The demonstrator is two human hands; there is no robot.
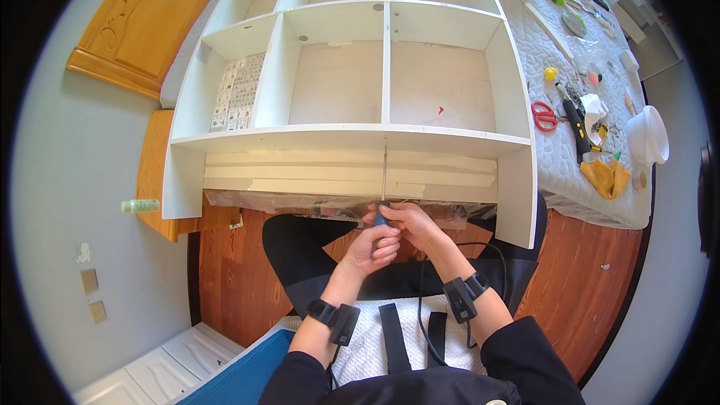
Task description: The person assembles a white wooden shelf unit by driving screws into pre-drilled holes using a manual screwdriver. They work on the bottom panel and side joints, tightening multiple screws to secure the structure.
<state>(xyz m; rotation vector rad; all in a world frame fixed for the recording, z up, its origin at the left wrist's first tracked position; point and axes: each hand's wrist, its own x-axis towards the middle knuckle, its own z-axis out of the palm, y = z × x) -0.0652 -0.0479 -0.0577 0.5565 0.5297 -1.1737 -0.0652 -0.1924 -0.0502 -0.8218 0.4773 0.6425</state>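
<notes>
Both of my hands are closed round a long screwdriver (385, 176) with a blue and black handle. My left hand (372, 249) wraps the lower part of the handle. Higher up, my right hand (411, 223) grips around the handle's top end. The thin metal shaft points away from me, and its tip meets the underside of a white board (345, 138). That board belongs to a large white shelf unit (520, 97) lying on its back, its compartments facing up. Where exactly the tip sits is too small to tell.
On the quilted mattress (555, 191) at the right lie red-handled scissors (544, 116), a black and yellow tool (577, 129), tan gloves (606, 178) and a white tub (646, 136). A printed sheet (238, 94) rests in the left compartment. A wooden headboard (142, 19) stands left.
</notes>
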